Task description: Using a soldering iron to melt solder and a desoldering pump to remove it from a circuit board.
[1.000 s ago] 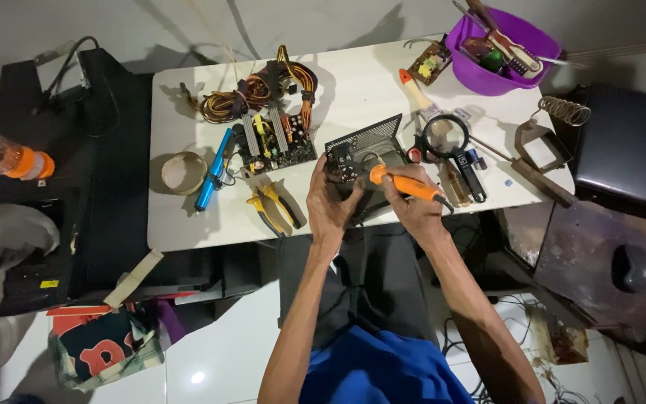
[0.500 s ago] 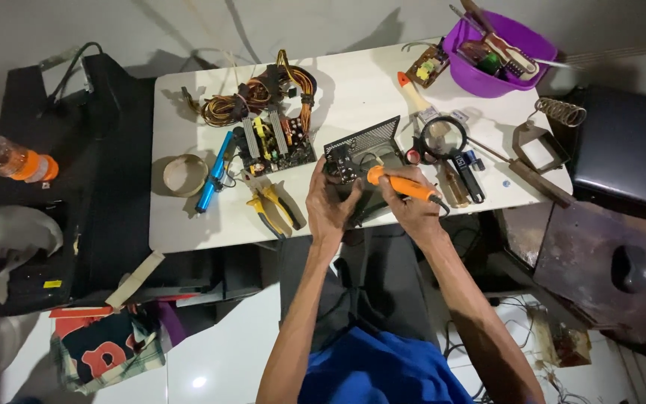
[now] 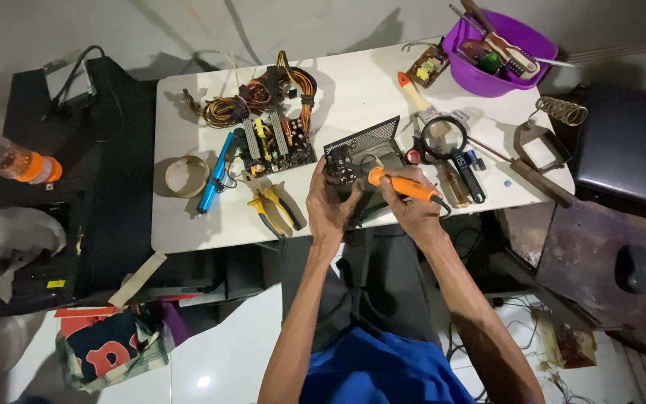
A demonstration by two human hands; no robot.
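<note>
Head: black component (image 3: 340, 168) in left grip (image 3: 328, 206)

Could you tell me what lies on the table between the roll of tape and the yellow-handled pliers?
In the head view, a blue pen-shaped tool lies slanted between the roll of tape and the yellow-handled pliers, on the white table.

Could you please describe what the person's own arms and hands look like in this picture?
Both forearms are bare, without gloves, watch or visible rings on the left hand or the right hand. A blue shirt covers the body; its sleeves end above the elbows, beyond the picture's lower edge.
</note>
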